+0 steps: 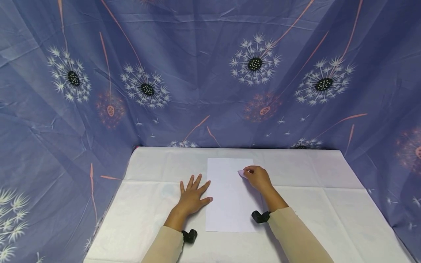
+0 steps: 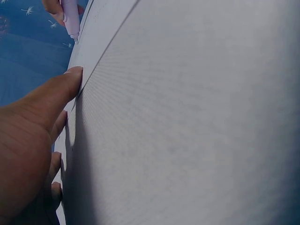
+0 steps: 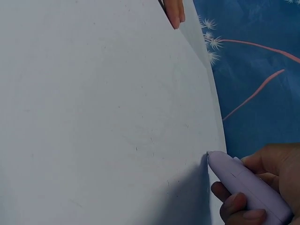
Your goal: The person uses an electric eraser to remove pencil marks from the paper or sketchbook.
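A white sheet of paper (image 1: pixel 227 204) lies upright on the table, its long sides running away from me. My left hand (image 1: pixel 191 200) rests with spread fingers at the sheet's left edge; its thumb (image 2: pixel 70 83) and index fingertip touch that edge. Over the upper right of the sheet, my right hand (image 1: pixel 259 179) grips a pale purple pen-like tool (image 3: pixel 246 183) between thumb and curled fingers. The tool has a rounded body, a small raised button and a narrow tip, which meets the paper. Its exact kind cannot be told.
A white cloth with fold creases covers the table (image 1: pixel 151 219). Behind and at both sides hangs a blue curtain (image 1: pixel 197 73) with dandelion prints. Small dark specks dot the paper in the right wrist view. A black wrist camera (image 1: pixel 260 217) sits by each sleeve.
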Available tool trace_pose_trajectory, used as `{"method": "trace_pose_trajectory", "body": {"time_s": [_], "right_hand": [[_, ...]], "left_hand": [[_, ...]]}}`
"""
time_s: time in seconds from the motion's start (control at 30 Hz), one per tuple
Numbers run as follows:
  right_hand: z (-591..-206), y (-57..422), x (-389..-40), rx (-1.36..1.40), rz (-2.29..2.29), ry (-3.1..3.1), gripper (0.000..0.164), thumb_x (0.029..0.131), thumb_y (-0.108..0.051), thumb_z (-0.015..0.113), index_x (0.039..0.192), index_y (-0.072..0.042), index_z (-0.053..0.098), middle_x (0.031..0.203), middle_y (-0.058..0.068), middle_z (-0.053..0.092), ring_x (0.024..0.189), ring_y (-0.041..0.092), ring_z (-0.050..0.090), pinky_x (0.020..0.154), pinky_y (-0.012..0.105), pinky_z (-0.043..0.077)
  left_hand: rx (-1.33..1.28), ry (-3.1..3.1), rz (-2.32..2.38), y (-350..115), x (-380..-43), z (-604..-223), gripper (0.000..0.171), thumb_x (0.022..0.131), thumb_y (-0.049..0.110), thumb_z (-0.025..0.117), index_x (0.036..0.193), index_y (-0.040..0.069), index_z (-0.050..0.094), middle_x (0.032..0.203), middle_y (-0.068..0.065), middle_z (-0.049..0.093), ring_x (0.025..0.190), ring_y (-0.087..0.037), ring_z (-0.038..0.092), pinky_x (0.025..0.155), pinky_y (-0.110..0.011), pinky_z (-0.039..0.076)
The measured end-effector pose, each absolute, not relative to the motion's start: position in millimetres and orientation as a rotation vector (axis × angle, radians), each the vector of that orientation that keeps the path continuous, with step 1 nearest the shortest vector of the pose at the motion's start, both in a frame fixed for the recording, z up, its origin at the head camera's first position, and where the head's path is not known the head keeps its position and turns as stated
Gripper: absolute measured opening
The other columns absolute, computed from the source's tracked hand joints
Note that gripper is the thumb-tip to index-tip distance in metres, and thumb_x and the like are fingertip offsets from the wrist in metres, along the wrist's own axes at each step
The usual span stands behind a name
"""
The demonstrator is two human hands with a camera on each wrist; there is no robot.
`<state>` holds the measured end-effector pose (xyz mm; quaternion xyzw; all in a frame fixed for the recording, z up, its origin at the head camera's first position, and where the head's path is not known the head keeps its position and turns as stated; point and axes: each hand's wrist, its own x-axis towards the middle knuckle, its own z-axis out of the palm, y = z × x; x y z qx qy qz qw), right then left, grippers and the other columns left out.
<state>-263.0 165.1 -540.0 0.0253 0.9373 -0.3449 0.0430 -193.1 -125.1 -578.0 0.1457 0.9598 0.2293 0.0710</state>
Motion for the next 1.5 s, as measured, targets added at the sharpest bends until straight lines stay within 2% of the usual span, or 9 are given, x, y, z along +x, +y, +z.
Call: {"method": "trace_pose_trajectory", "body": {"time_s": [0.27, 0.57, 1.5], "right_hand": [[-541.9, 162.8, -264.5, 0.073, -1.047, 2.874, 0.026, 0.097, -0.024, 0.062, 0.116, -0.011, 0.076, 0.109, 0.015, 0.074, 0.102, 0.031, 0.066, 0.091, 0.048, 0.050], [-541.3, 158.8, -264.8, 0.068, -1.058, 2.862, 0.027, 0.097, -0.023, 0.063, 0.116, -0.010, 0.076, 0.114, 0.017, 0.074, 0.109, 0.034, 0.066, 0.096, 0.049, 0.050], [-543.4, 155.1, -267.0, 0.039, -1.053, 2.873, 0.027, 0.097, -0.023, 0.063, 0.115, -0.009, 0.076, 0.111, 0.017, 0.074, 0.107, 0.034, 0.066, 0.094, 0.050, 0.050]], "left_hand": [[0.443, 2.882, 0.688, -124.6, -192.4, -574.6, 0.068, 0.096, 0.057, 0.059, 0.155, 0.028, 0.043, 0.171, -0.011, 0.017, 0.158, -0.041, 0.005, 0.117, -0.076, -0.003], [0.448, 2.879, 0.684, -125.2, -192.0, -574.1, 0.068, 0.096, 0.057, 0.059, 0.155, 0.028, 0.043, 0.170, -0.012, 0.017, 0.158, -0.042, 0.006, 0.117, -0.077, -0.002], [0.458, 2.883, 0.704, -124.9, -191.6, -574.4, 0.068, 0.095, 0.056, 0.060, 0.154, 0.026, 0.044, 0.170, -0.013, 0.018, 0.158, -0.043, 0.007, 0.116, -0.078, -0.002]]}}
